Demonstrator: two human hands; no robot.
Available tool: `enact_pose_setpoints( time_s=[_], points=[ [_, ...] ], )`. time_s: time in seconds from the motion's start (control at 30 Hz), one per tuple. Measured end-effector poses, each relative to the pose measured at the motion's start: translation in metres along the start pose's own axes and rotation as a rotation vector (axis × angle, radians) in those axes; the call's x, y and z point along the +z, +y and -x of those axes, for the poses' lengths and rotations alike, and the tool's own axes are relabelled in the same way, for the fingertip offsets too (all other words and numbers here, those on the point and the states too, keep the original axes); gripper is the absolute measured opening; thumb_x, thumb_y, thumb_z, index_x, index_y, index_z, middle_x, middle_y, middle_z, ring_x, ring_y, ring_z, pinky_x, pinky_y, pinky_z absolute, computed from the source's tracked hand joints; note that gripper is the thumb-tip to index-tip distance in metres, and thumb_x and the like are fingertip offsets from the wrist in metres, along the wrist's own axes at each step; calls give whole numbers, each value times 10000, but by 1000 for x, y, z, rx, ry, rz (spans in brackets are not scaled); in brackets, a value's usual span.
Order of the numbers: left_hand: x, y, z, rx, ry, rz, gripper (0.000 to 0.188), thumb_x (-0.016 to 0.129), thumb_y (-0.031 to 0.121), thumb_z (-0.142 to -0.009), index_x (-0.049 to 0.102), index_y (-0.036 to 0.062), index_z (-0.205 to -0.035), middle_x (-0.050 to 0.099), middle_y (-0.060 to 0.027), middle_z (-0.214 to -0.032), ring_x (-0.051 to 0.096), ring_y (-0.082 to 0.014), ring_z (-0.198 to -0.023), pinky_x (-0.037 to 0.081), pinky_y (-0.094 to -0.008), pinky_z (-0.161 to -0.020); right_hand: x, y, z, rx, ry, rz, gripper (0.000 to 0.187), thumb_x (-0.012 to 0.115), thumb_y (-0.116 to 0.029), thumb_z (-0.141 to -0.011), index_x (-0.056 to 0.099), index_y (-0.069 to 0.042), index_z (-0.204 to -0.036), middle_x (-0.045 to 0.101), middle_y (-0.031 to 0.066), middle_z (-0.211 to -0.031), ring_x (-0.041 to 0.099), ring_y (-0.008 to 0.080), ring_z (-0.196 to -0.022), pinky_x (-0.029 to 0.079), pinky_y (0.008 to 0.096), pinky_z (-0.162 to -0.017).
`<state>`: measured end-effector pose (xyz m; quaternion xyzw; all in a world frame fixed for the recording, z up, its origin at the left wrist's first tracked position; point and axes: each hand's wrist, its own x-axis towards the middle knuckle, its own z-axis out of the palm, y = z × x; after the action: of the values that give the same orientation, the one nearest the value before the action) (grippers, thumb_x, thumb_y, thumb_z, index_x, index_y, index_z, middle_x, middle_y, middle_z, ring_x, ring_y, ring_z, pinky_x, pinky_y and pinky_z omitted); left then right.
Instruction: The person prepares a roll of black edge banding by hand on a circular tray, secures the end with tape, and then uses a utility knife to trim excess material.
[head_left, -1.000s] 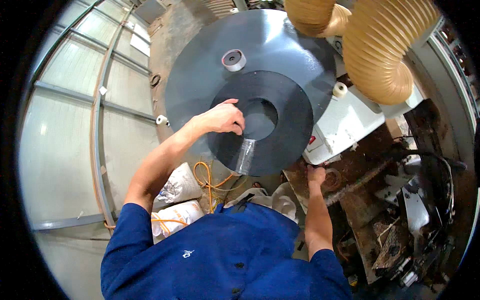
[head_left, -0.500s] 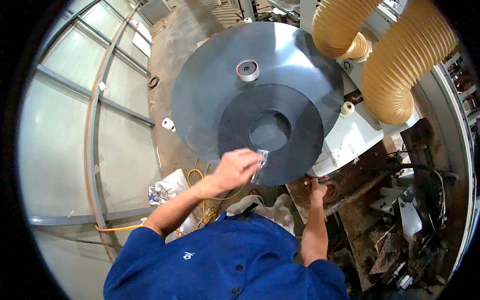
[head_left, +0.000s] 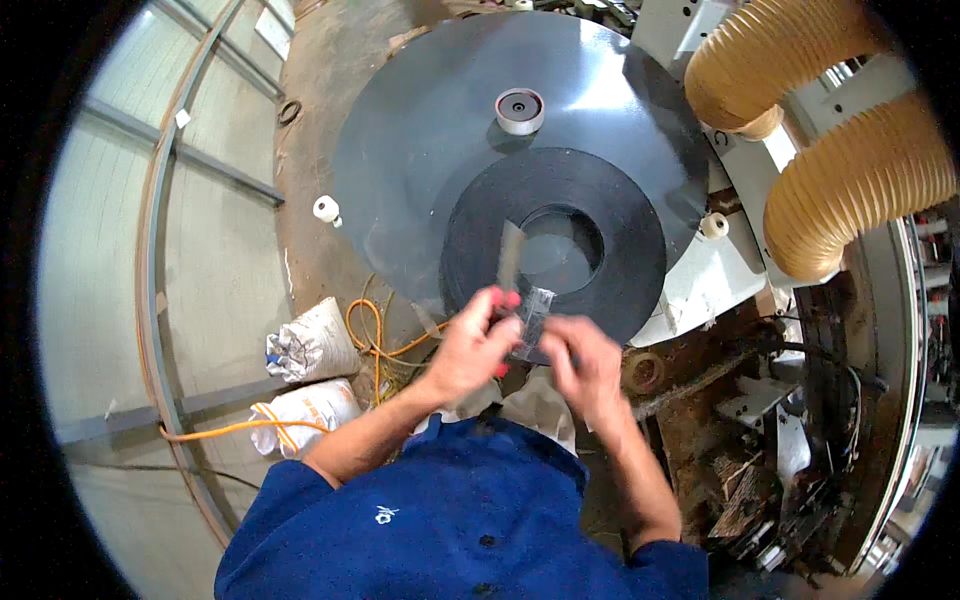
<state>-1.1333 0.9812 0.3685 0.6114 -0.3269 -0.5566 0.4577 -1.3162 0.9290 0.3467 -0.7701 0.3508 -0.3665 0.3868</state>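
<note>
My left hand [head_left: 465, 345] is closed around a red-handled tool [head_left: 510, 255] with a flat, greyish, blade-like strip pointing away from me; its exact kind is unclear. Close beside it, my right hand [head_left: 587, 365] is smeared by motion, its fingers bent toward the left hand. Whether they hold anything is hidden. Between the hands, a shiny clear strip [head_left: 537, 305] lies over the near side of a wide black coil [head_left: 625, 230] with an open centre. The coil lies flat on a large round grey table [head_left: 400, 150].
A white ring-shaped roll [head_left: 520, 118] stands on the table beyond the coil. White rollers [head_left: 326, 209] sit around its rim. Beige ribbed hoses [head_left: 850, 200] hang at the right above machinery. White sacks [head_left: 310, 340] and an orange hose [head_left: 357, 325] lie at the lower left.
My right hand has come from the bench edge at the right to the coil's near side, beside my left hand. The red-handled tool is now in my left hand. The view has shifted slightly.
</note>
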Motion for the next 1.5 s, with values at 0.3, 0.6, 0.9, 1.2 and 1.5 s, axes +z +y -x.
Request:
enact_pose_setpoints(
  time_s=[0.3, 0.6, 0.9, 1.2, 1.5],
  points=[
    [-54, 7, 10, -5, 122, -367, 451, 586, 152, -1005, 450, 6, -1409, 566, 5, -988, 565, -72, -761, 487, -237, -671, 2, 85, -144, -670, -450, 549, 459, 624, -80, -795, 618, 1, -1247, 549, 148, -1335, 487, 317, -1288, 399, 413, -1100],
    [-38, 1, 20, -62, 149, -327, 424, 559, 157, -1023, 479, -8, -1405, 667, -64, -980, 651, -112, -830, 539, -269, -743, -7, 98, -150, -804, -381, 534, 326, 593, -128, -818, 655, -13, -1117, 550, 112, -1173, 530, 263, -1156, 428, 381, -1034],
    [-29, 35, 14, -109, 88, -702, 520, 523, 117, -1000, 380, 39, -1494, 688, -150, -1015, 689, -193, -797, 546, -325, -756, -1, 102, -150, -665, -528, 567, 104, 658, -163, -875, 648, -123, -971, 596, 52, -905, 588, 241, -906, 438, 364, -854],
    [0, 51, -17, -79, 29, -928, 581, 474, 118, -950, 334, -29, -1495, 709, -194, -913, 714, -289, -834, 546, -382, -804, 0, 105, -149, -712, -523, 500, 168, 712, -282, -855, 676, -118, -849, 590, 43, -877, 585, 225, -881, 461, 370, -823],
    [22, 35, -22, -67, 57, -922, 586, 464, 100, -943, 344, -17, -1504, 708, -172, -864, 703, -250, -686, 564, -376, -715, -6, 102, -146, -751, -566, 571, 153, 680, -301, -882, 722, -155, -907, 654, 23, -944, 614, 217, -951, 463, 353, -855]
  ],
)
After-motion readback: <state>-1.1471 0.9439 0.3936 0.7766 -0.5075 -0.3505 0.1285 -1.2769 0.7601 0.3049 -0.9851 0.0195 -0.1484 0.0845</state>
